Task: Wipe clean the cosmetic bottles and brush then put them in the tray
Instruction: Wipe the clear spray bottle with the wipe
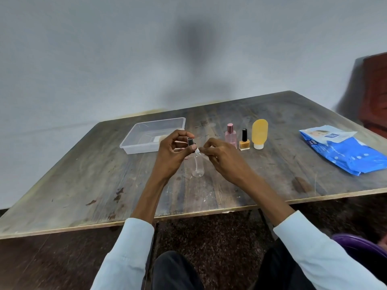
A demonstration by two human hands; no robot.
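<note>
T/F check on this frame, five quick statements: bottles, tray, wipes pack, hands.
1. The clear spray bottle is held over the table by both hands. True: left hand and right hand both pinch near its top.
2. The pink bottle lies inside the tray. False: it stands upright on the table, right of the tray.
3. The yellow nail polish stands between the pink bottle and the orange tube. True.
4. The blue wipes pack sits left of the tray. False: it lies at the table's right side.
5. The orange tube lies flat. False: it stands on its white cap.
</note>
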